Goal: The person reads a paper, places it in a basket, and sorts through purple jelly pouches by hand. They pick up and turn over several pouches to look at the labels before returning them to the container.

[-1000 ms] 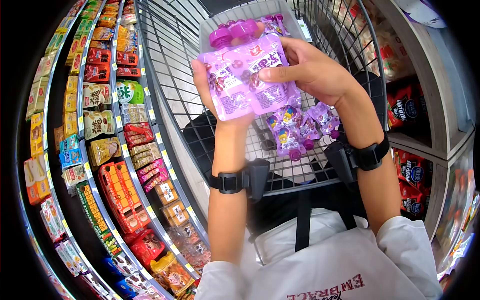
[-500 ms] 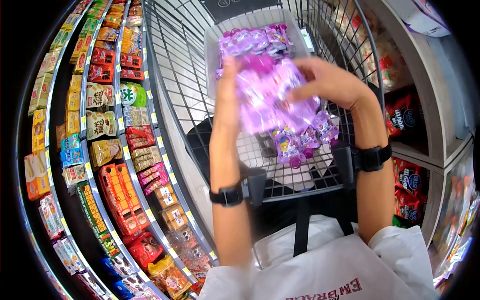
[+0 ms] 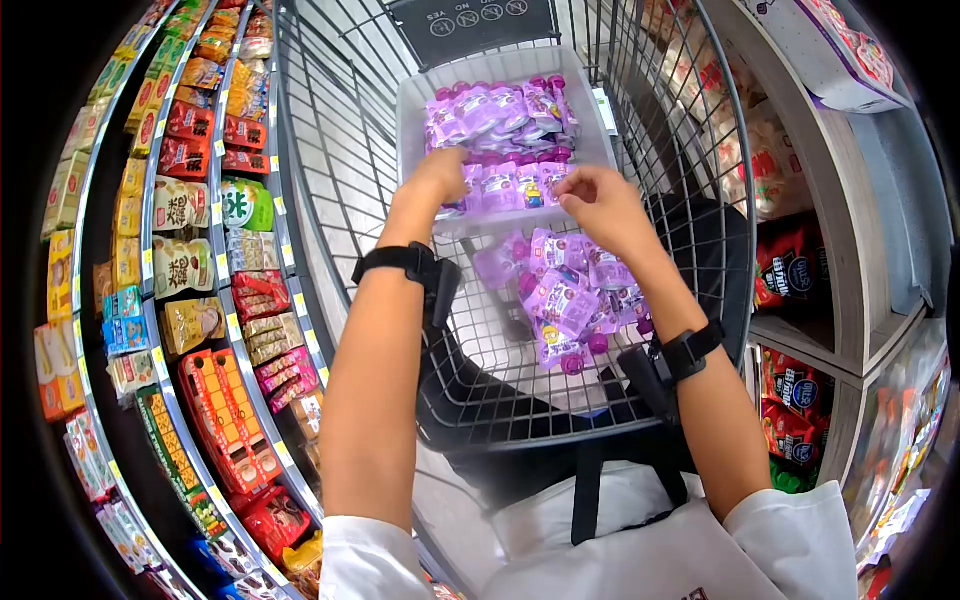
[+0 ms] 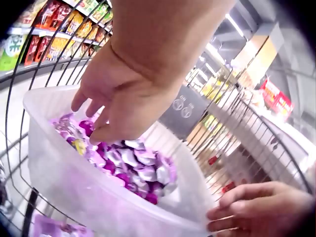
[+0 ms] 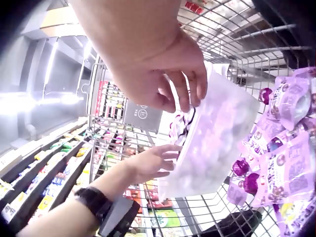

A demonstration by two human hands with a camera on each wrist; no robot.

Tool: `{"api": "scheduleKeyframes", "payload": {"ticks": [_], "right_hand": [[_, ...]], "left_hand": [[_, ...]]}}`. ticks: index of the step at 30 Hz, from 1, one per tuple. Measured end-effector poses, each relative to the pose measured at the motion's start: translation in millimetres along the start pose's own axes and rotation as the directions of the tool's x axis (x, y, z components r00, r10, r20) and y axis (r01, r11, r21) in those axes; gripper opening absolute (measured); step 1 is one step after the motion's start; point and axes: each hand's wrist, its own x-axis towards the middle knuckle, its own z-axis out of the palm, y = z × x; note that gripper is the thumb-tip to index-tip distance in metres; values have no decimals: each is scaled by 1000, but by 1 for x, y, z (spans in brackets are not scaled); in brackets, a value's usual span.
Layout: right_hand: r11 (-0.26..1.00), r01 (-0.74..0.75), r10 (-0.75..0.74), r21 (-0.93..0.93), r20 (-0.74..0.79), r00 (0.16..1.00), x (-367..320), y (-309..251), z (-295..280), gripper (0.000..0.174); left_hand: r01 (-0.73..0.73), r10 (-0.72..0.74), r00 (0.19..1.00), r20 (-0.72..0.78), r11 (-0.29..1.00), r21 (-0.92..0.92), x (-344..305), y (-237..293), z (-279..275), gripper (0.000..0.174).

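A clear plastic bin (image 3: 420,95) in the shopping cart holds rows of purple spouted pouches (image 3: 495,110) with magenta caps. My left hand (image 3: 437,180) reaches over the bin's left side. In the left wrist view its fingers (image 4: 101,118) point down, loosely bent, right at the pouches inside. My right hand (image 3: 605,205) is at the bin's right front corner, fingers loosely bent with nothing held. In the right wrist view its fingertips (image 5: 197,96) come right at the bin's rim. More spouted pouches (image 3: 565,300) lie in a loose pile on the cart floor, nearer my body.
The wire cart (image 3: 735,110) surrounds the bin, with a dark panel (image 3: 480,22) at its far end. Shelves of packaged snacks (image 3: 185,205) run along the left. A grey wooden shelf unit (image 3: 860,330) with red bags (image 3: 795,270) stands at the right.
Both hands held purple pouches together above the cart; now they are apart at the bin's two sides without those pouches. The pile on the cart floor shows more pouches on top.
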Motion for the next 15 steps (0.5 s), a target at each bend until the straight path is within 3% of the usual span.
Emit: {"api": "scheduleKeyframes", "payload": {"ticks": [3,5,7,10,11,13,14,15], "right_hand": [[998,-24,19,-59,-74,997,4,-16,3,16],[947,79,-135,-313,-165,977,12,-15,4,17],[937,82,-146,-340,-166,975,30,-6,11,22],[818,-20,90,-575,94,991,67,10,28,36],[819,-20,95,-573,101,990,82,19,34,36],[704,40,160,-709,214,964,113,35,44,40],[667,94,202,-739,300,932,125,40,44,51],[671,101,201,-735,312,929,127,43,48,51]], "left_hand": [[-86,88,996,-23,993,76,25,-26,20,66],[-62,57,996,67,995,81,29,-18,17,69],[18,-31,999,42,962,273,27,-6,9,67],[20,-37,998,43,936,353,24,8,0,70],[5,-15,1000,21,913,408,25,9,1,71],[-14,37,998,-44,902,432,31,0,6,74],[-60,11,992,128,921,385,36,0,1,90],[-94,-8,956,295,940,329,45,-6,-1,108]]}}
